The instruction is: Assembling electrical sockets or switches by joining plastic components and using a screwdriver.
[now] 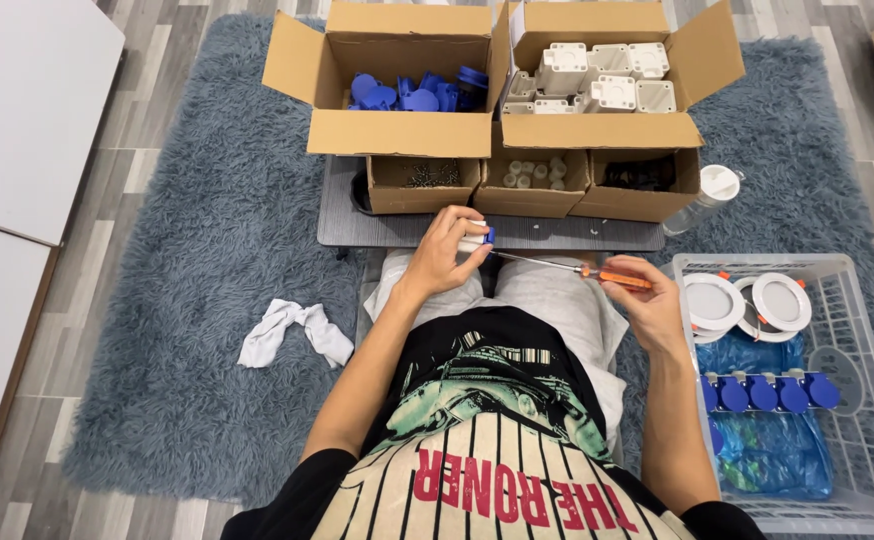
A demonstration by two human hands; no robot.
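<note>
My left hand [444, 252] grips a small white and blue plastic part [477, 238] above my lap. An orange-handled screwdriver [597, 273] is held in my right hand [647, 300], its thin metal shaft pointing left with the tip at the part. Both hands sit just in front of a low grey board [342, 225] that carries small cardboard boxes.
Behind the board, one open carton [397, 132] holds blue parts, another [602, 130] white housings. Three small boxes [532, 200] hold screws and little pieces. A clear crate [862, 300] at right contains round white lamps and assembled blue-capped units. A white rag [292, 330] lies left on the blue rug; a bottle [707, 195] stands right.
</note>
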